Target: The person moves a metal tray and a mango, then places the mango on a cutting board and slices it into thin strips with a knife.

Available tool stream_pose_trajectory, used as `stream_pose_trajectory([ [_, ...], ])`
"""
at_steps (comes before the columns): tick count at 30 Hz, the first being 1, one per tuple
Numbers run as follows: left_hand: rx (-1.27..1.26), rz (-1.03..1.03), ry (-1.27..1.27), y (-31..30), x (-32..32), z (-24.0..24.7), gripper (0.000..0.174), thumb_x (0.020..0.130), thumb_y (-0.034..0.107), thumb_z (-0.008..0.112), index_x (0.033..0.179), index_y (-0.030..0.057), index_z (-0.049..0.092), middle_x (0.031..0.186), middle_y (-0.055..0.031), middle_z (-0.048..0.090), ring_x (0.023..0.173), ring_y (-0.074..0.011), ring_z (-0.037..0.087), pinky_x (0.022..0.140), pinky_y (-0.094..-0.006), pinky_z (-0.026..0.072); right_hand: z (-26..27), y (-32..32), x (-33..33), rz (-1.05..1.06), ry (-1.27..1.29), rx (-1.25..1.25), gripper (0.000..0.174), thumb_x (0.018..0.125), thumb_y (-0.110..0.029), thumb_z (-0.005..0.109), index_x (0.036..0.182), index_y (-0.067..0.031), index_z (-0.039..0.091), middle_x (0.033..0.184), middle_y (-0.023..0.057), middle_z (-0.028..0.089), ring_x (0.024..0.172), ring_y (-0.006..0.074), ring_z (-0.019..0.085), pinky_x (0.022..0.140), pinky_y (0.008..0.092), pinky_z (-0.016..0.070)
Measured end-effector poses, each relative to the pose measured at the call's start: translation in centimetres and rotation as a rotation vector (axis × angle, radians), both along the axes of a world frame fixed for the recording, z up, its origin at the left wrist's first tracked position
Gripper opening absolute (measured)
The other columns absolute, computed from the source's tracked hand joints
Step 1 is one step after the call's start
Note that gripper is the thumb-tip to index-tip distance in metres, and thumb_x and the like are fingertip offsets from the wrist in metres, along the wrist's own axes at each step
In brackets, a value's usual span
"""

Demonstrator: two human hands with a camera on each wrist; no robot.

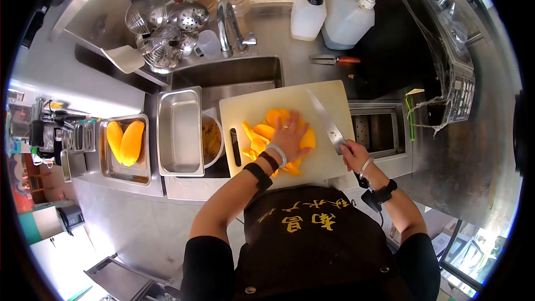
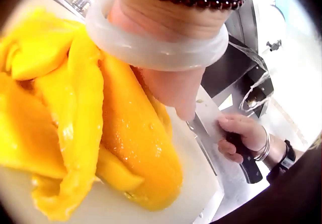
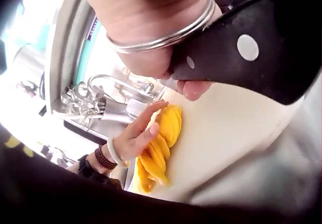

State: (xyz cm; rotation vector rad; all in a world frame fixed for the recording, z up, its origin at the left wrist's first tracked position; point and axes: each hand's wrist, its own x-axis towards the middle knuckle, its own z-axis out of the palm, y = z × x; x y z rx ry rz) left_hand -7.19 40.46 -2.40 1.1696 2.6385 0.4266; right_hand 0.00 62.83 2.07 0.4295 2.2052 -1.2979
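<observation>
My left hand rests with spread fingers on a heap of cut mango pieces lying on a pale cutting board. Close up in the left wrist view, the mango flesh looks peeled, wet and glossy, in long thick slices. On the board's right side, my right hand grips a knife by its black handle. Its blade points up and left over the board, apart from the mango. The right wrist view shows my left hand flat over the slices.
Left of the board stand an empty steel pan and a tub with scraps, partly hidden. Farther left, two peeled mangoes lie in a steel tray. Behind are a sink, faucet, pump jugs and a red-handled peeler.
</observation>
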Motion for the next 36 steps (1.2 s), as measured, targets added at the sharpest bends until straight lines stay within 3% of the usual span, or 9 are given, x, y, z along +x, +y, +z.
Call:
stream_pose_trajectory([
  [2,0.026,0.389,0.028,-0.4,-0.1,0.3,0.073,0.066,0.052,0.054,0.122,0.0090,0.035,0.131,-0.0243,0.019,0.123,-0.0382,0.013,0.097,-0.0499,0.0155,-0.9,-0.3,-0.3,0.094,0.125,0.161,0.022,0.083,-0.022,0.045,0.072,-0.0036,0.044,0.053,0.0103,0.050,0.047,0.0248,0.051,0.045,0.0331,0.0407],
  [5,-0.017,0.533,0.015,-1.5,-0.7,0.1,0.072,0.067,0.052,0.054,0.121,0.0079,0.036,0.128,-0.0238,0.022,0.121,-0.0387,0.018,0.096,-0.0501,0.0180,-1.5,-1.1,-0.7,0.243,0.294,0.420,0.017,0.081,-0.020,0.045,0.074,-0.0038,0.045,0.063,0.0155,0.054,0.061,0.0351,0.053,0.057,0.0390,0.0429],
  [10,0.016,0.503,-0.122,-1.6,-0.8,1.0,0.069,0.066,0.051,0.055,0.118,0.0081,0.039,0.123,-0.0227,0.029,0.115,-0.0382,0.026,0.094,-0.0501,0.0215,-2.8,-3.2,-1.0,0.376,0.363,0.667,0.014,0.081,-0.017,0.042,0.082,-0.0033,0.044,0.076,0.0173,0.055,0.069,0.0370,0.054,0.062,0.0417,0.0431],
  [12,0.039,0.493,-0.133,-1.6,-0.4,1.1,0.068,0.066,0.051,0.055,0.117,0.0085,0.040,0.121,-0.0222,0.031,0.113,-0.0379,0.027,0.093,-0.0500,0.0225,-2.7,-4.1,-0.9,0.451,0.182,0.714,0.016,0.082,-0.018,0.040,0.087,-0.0027,0.041,0.080,0.0181,0.054,0.070,0.0363,0.054,0.062,0.0421,0.0436],
  [15,0.129,0.416,0.057,-1.7,0.6,0.2,0.058,0.070,0.045,0.053,0.116,0.0101,0.043,0.120,-0.0221,0.033,0.115,-0.0375,0.026,0.093,-0.0499,0.0225,-2.4,-4.1,-0.9,0.464,0.201,0.737,0.017,0.082,-0.018,0.038,0.088,-0.0031,0.040,0.078,0.0181,0.055,0.068,0.0357,0.055,0.061,0.0427,0.0439],
  [17,0.159,0.193,0.198,-1.6,1.3,-0.6,0.048,0.074,0.036,0.050,0.115,0.0111,0.044,0.120,-0.0223,0.034,0.117,-0.0369,0.025,0.094,-0.0494,0.0224,-1.0,-4.1,-1.5,0.455,0.188,0.739,0.015,0.081,-0.017,0.039,0.088,-0.0028,0.040,0.078,0.0183,0.055,0.068,0.0352,0.055,0.061,0.0421,0.0444],
  [28,0.231,0.225,0.149,-0.6,2.0,-1.0,0.043,0.077,0.030,0.047,0.114,0.0097,0.043,0.120,-0.0237,0.034,0.115,-0.0381,0.028,0.093,-0.0478,0.0236,-1.5,-5.5,-0.9,0.609,0.056,0.865,0.014,0.077,-0.008,0.040,0.089,-0.0022,0.039,0.079,0.0193,0.057,0.071,0.0326,0.058,0.062,0.0393,0.0465],
  [31,0.232,0.224,0.145,-0.4,2.1,-1.0,0.043,0.076,0.029,0.048,0.114,0.0093,0.044,0.120,-0.0237,0.034,0.115,-0.0381,0.028,0.093,-0.0475,0.0240,-3.7,-5.8,-1.4,0.522,0.083,0.811,0.014,0.078,-0.009,0.038,0.090,-0.0015,0.038,0.081,0.0199,0.057,0.072,0.0338,0.058,0.062,0.0406,0.0463],
  [36,0.225,0.221,0.163,-0.4,2.0,-1.1,0.044,0.076,0.029,0.049,0.114,0.0080,0.043,0.120,-0.0236,0.034,0.115,-0.0376,0.028,0.094,-0.0472,0.0238,-2.9,-5.1,-3.8,0.628,0.110,0.705,0.016,0.077,-0.009,0.039,0.090,0.0004,0.037,0.075,0.0213,0.057,0.070,0.0355,0.058,0.061,0.0403,0.0456],
])
